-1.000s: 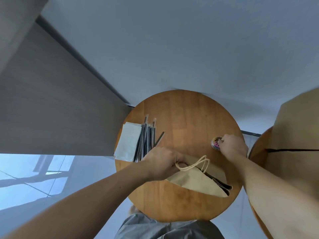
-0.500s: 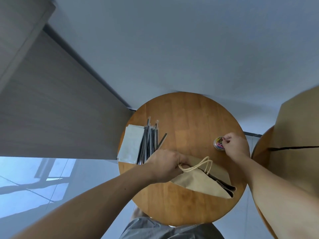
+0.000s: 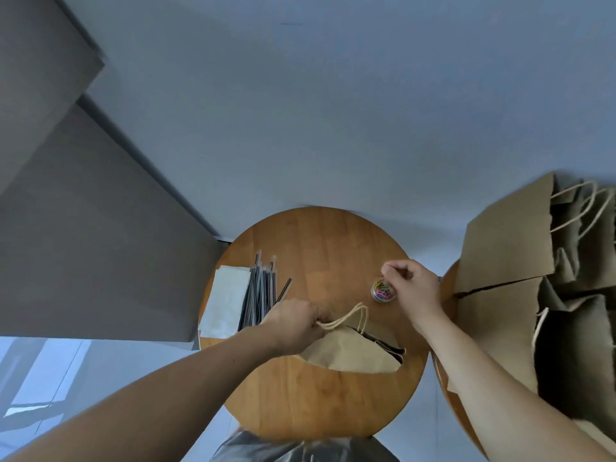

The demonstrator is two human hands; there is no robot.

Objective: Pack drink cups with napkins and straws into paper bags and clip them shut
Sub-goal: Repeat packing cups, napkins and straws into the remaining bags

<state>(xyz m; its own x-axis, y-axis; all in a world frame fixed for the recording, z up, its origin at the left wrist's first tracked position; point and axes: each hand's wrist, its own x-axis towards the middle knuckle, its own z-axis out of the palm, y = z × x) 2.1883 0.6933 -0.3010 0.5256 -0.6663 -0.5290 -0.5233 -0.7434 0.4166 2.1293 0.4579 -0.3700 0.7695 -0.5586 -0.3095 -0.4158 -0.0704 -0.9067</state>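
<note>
- The table (image 3: 316, 248) is a round top of warm, orange-brown wood, with smooth boards whose grain runs away from the person.
- A brown kraft paper bag (image 3: 353, 356) lies flat on the table's near half, matt and creased. Its dark mouth faces right, and its pale twisted-cord handles (image 3: 353, 316) loop up over it.
- The left hand (image 3: 293, 323) grips the bag at its top edge, where the handles start, with the fingers curled tight around the paper.
- A small, round, clear tub (image 3: 383, 291) stands just beyond the bag, full of bright wire clips in mixed colours.
- The right hand (image 3: 411, 281) hangs just above the tub with its fingers curled. Thumb and forefinger are pinched together on what looks like a single paper clip (image 3: 387, 265), though it is too small to be sure.
- At the table's left edge lies a flat white stack of napkins (image 3: 226, 301), soft and rectangular.
- Touching the napkins is a fan of thin, dark straws (image 3: 261, 295) in glossy wrappers.
- To the right, more kraft bags (image 3: 506, 248) stand stacked on a second wooden top (image 3: 445, 378).
- Behind is a plain, pale wall and a grey panel (image 3: 83, 245), with shiny light flooring below.
</note>
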